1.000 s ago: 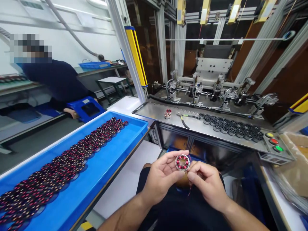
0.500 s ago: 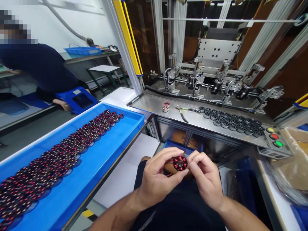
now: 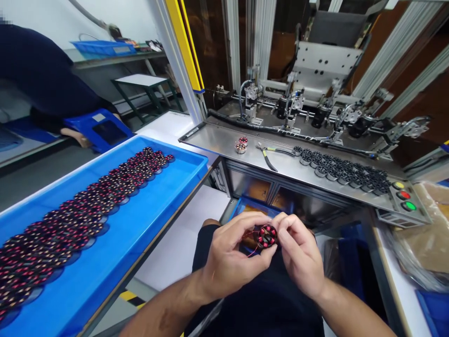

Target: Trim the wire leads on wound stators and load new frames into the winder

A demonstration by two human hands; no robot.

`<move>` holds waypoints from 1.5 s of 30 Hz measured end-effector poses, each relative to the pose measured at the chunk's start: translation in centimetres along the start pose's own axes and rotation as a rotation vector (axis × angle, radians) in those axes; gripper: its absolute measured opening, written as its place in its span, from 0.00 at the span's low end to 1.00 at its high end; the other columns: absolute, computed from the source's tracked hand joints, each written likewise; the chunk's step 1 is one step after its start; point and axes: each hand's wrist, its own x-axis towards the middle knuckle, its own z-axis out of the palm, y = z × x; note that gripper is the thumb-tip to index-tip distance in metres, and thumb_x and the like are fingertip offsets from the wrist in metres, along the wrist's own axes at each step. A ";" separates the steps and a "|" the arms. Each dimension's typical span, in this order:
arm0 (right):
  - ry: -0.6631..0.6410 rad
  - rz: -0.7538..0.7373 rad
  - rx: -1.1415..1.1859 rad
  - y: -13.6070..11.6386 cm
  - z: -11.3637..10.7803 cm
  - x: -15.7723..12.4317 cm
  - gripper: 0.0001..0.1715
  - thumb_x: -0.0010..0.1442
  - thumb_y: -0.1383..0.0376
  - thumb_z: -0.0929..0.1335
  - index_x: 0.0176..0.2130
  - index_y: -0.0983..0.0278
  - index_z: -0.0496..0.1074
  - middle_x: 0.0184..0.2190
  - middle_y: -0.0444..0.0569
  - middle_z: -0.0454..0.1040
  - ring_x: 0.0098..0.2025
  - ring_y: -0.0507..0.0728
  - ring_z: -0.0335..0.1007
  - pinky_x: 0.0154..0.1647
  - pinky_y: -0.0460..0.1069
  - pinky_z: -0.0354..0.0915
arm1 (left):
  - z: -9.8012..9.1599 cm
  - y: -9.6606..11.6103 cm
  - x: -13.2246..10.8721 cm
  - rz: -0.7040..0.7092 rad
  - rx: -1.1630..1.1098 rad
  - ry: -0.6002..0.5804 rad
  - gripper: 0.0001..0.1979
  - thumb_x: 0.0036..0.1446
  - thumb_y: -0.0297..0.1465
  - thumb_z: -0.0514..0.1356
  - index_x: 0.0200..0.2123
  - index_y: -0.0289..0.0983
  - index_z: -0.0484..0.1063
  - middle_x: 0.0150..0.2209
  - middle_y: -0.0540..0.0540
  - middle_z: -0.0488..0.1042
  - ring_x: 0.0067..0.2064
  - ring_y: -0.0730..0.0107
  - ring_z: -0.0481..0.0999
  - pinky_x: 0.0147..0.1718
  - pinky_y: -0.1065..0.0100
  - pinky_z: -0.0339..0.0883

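Note:
Above my lap, my left hand (image 3: 231, 257) grips a motor stator (image 3: 267, 236) wound with red wire between thumb and fingers. The stator's round face tilts up toward me. Loose thin red wire (image 3: 251, 253) sticks out of it on the left, inside the curl of that hand. My right hand (image 3: 300, 252) is closed in a pinch against the stator's right rim; what its fingertips hold is hidden. Two more wound stators (image 3: 241, 148) sit on the metal bench ledge, left of cutting pliers (image 3: 266, 157) with dark and yellow-green handles.
On the left, a long blue tray (image 3: 168, 201) holds rows of wound stators. Several black stator cores (image 3: 336, 168) stand on the metal ledge (image 3: 217, 135), beside a button box (image 3: 403, 206). Behind is a winding machine (image 3: 315, 89). A co-worker (image 3: 38, 70) sits far left.
The view has shifted slightly. The stator has turned a little in my left hand, and the loose red wire shows more. My right fingertips have come closer to its rim.

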 end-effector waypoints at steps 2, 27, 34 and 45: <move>0.055 0.069 0.048 0.3 0.3 -0.1 0.13 0.66 0.58 0.63 0.31 0.62 0.63 0.30 0.44 0.62 0.34 0.51 0.57 0.37 0.48 0.60 | 0.0 -0.1 0.0 -0.042 -0.033 0.003 0.20 0.45 0.22 0.68 0.44 0.36 0.75 0.41 0.44 0.80 0.39 0.66 0.81 0.38 0.72 0.79; 0.128 -0.010 -0.069 -0.1 -0.1 -0.4 0.10 0.61 0.61 0.69 0.30 0.62 0.71 0.27 0.43 0.68 0.32 0.50 0.64 0.36 0.48 0.62 | -0.9 -0.9 -0.2 -0.125 -0.314 -0.014 0.22 0.44 0.21 0.70 0.45 0.38 0.78 0.43 0.42 0.81 0.43 0.63 0.81 0.45 0.69 0.77; 0.121 0.009 0.028 0.1 0.3 -0.1 0.09 0.60 0.60 0.70 0.32 0.62 0.73 0.27 0.43 0.71 0.31 0.49 0.66 0.34 0.46 0.63 | -0.9 -1.2 0.2 -0.120 -0.421 0.016 0.24 0.43 0.18 0.69 0.45 0.39 0.79 0.42 0.45 0.81 0.43 0.66 0.82 0.46 0.71 0.77; 0.117 -0.083 -0.012 0.3 0.6 -0.3 0.07 0.60 0.64 0.70 0.30 0.62 0.73 0.27 0.43 0.70 0.32 0.50 0.65 0.34 0.47 0.62 | -1.2 -1.4 0.5 -0.082 -0.368 0.003 0.23 0.43 0.19 0.70 0.45 0.39 0.78 0.42 0.44 0.81 0.43 0.65 0.82 0.45 0.70 0.77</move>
